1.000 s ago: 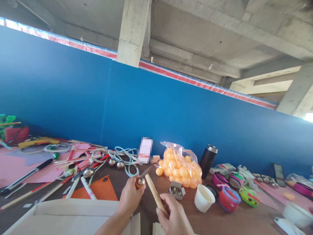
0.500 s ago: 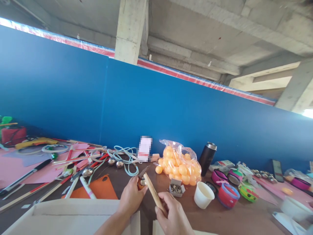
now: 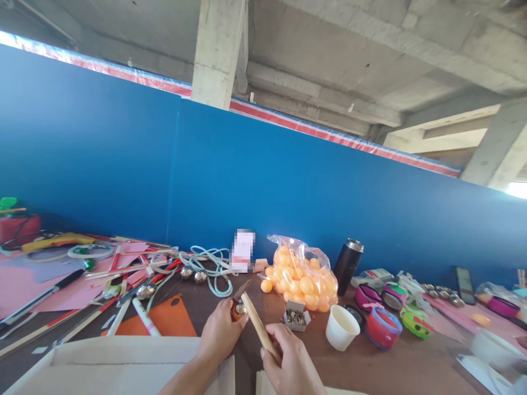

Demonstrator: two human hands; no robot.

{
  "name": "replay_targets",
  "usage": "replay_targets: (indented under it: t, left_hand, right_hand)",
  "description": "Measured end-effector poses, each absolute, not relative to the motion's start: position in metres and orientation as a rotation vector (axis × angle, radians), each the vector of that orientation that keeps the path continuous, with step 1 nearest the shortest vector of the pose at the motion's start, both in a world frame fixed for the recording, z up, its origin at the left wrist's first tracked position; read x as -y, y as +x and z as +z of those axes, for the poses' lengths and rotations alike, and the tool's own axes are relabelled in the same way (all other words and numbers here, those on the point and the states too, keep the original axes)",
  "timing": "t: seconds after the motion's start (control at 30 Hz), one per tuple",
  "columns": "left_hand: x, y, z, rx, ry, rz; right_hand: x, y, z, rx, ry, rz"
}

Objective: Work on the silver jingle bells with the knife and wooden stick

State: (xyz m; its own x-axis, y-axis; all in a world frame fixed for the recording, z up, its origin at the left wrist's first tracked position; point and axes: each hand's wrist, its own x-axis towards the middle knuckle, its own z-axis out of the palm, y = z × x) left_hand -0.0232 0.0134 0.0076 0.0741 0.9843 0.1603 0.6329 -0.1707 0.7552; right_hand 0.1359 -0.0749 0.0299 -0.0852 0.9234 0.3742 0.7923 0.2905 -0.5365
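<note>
My left hand is closed around a small tool with a dark pointed blade and an orange-brown part. A shiny round metal piece shows at its fingertips, and the fingers hide the rest. In my right hand is a flat wooden stick, tilted up to the left. The stick's upper end is close to the left fingertips; whether it touches the tool I cannot tell. Beyond the right hand stands a small open box of metal bits, beside a white paper cup.
A clear bag of orange balls and a black thermos stand by the blue partition. Sticks, pink paper, pale blue tubing and metal bells clutter the left. Colourful drums are at right; white cardboard lies in front.
The view has shifted very slightly. Both hands keep the same hold and position on the tool and the wooden stick.
</note>
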Motion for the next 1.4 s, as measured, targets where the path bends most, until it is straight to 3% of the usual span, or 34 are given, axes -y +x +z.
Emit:
replay_targets:
  t: [1.4]
  left_hand:
    - [-0.0148, -0.0217, 0.0049, -1.624, 1.872, 0.892]
  right_hand:
    - [0.0695, 0.1369, 0.026, 1.907, -1.538, 0.224]
